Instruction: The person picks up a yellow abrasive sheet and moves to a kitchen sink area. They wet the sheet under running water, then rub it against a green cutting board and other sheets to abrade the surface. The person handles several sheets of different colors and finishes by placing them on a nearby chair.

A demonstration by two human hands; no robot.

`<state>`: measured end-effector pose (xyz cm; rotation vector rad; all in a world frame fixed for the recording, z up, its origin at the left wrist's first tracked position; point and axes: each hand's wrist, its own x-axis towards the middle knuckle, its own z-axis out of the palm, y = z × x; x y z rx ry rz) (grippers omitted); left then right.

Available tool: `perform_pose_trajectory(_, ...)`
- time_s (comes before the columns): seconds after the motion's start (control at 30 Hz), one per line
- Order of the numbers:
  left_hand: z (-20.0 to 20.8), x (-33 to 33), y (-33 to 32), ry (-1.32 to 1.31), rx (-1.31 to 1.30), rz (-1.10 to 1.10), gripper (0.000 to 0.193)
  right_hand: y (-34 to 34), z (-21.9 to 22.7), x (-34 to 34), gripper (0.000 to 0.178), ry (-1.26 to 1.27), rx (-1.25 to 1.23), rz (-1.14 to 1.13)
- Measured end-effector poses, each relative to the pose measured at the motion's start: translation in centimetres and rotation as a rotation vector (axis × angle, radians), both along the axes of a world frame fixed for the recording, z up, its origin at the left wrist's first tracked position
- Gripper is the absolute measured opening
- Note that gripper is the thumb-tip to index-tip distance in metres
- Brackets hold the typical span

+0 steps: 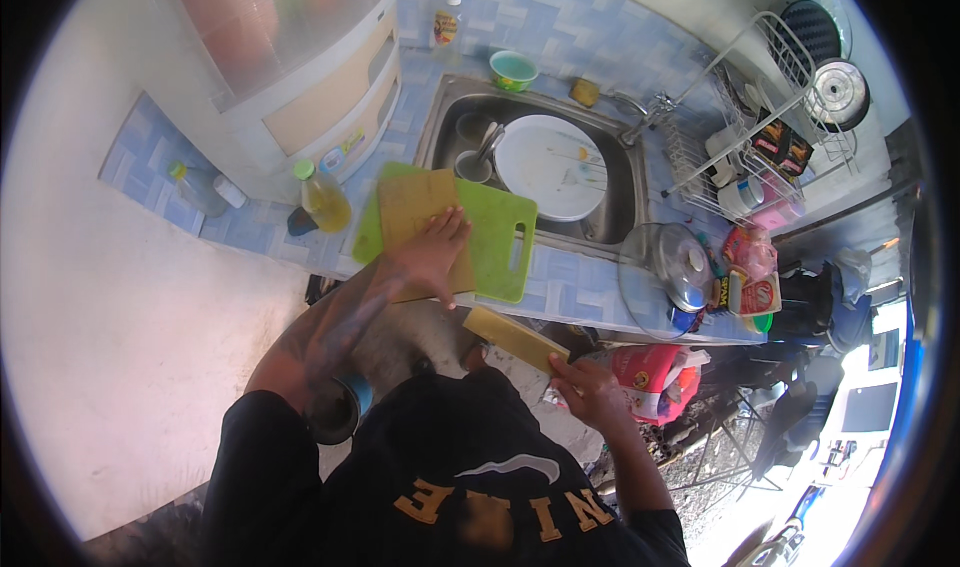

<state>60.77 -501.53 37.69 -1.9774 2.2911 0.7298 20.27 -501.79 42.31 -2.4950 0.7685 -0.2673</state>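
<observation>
A green cutting board [495,229] lies on the tiled counter by the sink's near left corner. Across its left part rests a flat tan sheet [415,202] that looks like cardboard. My left hand [435,252] presses on this sheet, fingers stretched out and thumb apart. In front of the counter edge, my right hand [592,392] grips one end of a flat yellowish rectangular piece [515,339]. Its far end points up and left, close to the board's near edge. The frame does not show clearly what this piece is made of.
The steel sink [432,132] holds a large white plate [550,167] and cups. Left of the board stands a bottle of yellow liquid [325,202]. A dish rack [735,167], a pot lid [685,267] and packages are on the right. A green bowl [514,70] sits behind the sink.
</observation>
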Motion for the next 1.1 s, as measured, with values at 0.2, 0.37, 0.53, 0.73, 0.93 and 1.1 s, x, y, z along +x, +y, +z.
perform_pose_trajectory(0.2, 1.3, -0.4, -1.3, 0.128, 0.100, 0.096, 0.116, 0.8, -0.7, 2.5, 0.040, -0.041, -0.096, -0.015)
perform_pose_trajectory(0.37, -2.4, -0.8, -0.4, 0.138, -0.284, 0.229, 0.068, 0.9, -1.0, 4.4, 0.040, -0.019, -0.092, -0.017)
perform_pose_trajectory(0.53, -3.4, -3.0, 0.8, 0.068, -0.512, 0.279, 0.059, 1.7, -0.6, 3.0, 0.039, 0.032, -0.056, -0.006)
perform_pose_trajectory(0.73, -1.9, -2.0, 0.0, 0.089, -0.353, 0.284, 0.057, 1.6, -1.6, 3.5, 0.039, -0.036, -0.095, -0.021)
perform_pose_trajectory(0.93, -3.9, -1.9, 0.9, 0.011, -0.574, 0.388, 0.061, 1.2, -1.8, 4.3, 0.039, -0.071, -0.090, -0.013)
perform_pose_trajectory(1.1, -5.1, -1.6, 0.7, -0.018, -0.609, 0.408, 0.061, 1.3, -1.3, 4.3, 0.039, -0.023, -0.087, 0.005)
